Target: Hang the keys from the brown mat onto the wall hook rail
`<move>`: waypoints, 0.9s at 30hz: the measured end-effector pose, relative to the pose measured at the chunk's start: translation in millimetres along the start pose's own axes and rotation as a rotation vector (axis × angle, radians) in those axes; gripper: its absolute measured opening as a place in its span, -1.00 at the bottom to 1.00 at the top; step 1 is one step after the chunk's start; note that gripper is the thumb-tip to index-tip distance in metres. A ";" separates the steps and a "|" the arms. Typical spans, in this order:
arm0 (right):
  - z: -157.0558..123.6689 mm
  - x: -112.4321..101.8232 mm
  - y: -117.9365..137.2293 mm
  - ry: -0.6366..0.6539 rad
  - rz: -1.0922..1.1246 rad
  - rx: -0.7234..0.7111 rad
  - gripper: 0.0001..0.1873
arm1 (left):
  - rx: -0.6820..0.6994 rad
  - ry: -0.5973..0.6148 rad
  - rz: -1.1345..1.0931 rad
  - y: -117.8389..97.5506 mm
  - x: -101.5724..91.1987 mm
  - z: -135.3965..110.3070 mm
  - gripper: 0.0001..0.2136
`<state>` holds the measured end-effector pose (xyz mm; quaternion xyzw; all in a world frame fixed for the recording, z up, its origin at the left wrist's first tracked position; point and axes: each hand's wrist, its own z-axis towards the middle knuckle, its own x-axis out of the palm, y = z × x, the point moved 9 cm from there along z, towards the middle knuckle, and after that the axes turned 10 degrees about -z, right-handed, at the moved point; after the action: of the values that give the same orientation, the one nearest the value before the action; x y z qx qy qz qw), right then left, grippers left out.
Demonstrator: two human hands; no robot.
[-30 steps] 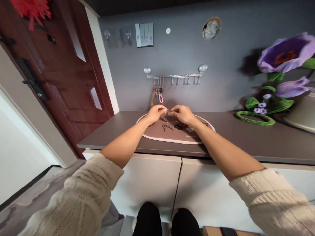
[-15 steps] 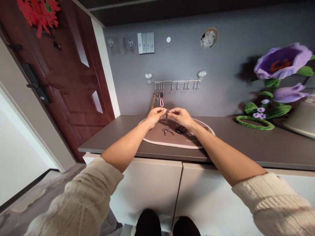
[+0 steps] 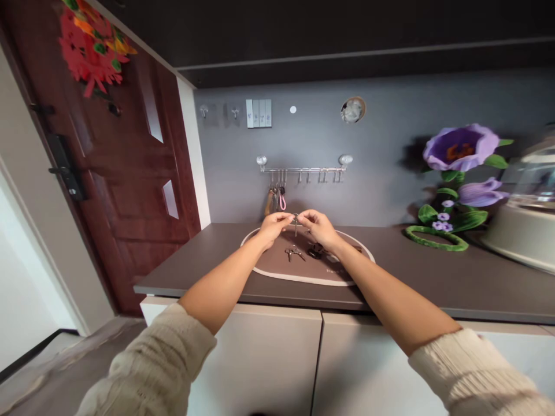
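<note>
Both hands meet over a brown oval mat (image 3: 277, 273) with a pale border. My left hand (image 3: 274, 226) pinches one side of a small key ring (image 3: 295, 217), and a key (image 3: 296, 229) hangs down from it. My right hand (image 3: 318, 227) pinches the other side of the same ring. On the mat below lie a bunch of keys (image 3: 295, 253) on a ring and a dark key bundle (image 3: 315, 250), partly hidden by my right hand.
A clear hook rail (image 3: 303, 170) on the grey wall holds several hanging keys and a pink loop (image 3: 282, 201) at its left. A purple flower ornament (image 3: 462, 149) and a domed white container (image 3: 520, 234) stand on the right. A dark shelf (image 3: 329, 34) overhangs the counter.
My view has tilted up, so the wall, rail and hands sit lower in the picture. Both hands keep their pinch on the key ring, with the key still hanging between them.
</note>
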<state>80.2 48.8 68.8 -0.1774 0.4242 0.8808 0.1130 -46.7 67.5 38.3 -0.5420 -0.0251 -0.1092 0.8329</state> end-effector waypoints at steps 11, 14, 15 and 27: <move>2.1 -1.5 -13.9 -0.046 0.124 0.102 -0.75 | 0.067 -0.124 0.078 -11.5 -6.4 -4.6 -0.82; 5.0 -4.4 -17.1 -0.087 0.204 0.170 -0.76 | 0.054 -0.173 0.095 -11.3 -10.0 -4.4 -0.84; 7.2 -5.1 -16.1 -0.092 0.227 0.184 -0.77 | 0.053 -0.179 0.102 -11.1 -10.2 -4.1 -0.85; 75.0 -4.0 9.9 -0.168 0.301 0.349 -0.92 | 0.073 -0.284 0.102 -6.9 -23.0 0.9 -0.88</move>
<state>64.2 101.6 120.7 -0.0161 0.5806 0.8128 0.0442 -70.5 69.2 41.2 -0.5221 -0.1189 0.0117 0.8445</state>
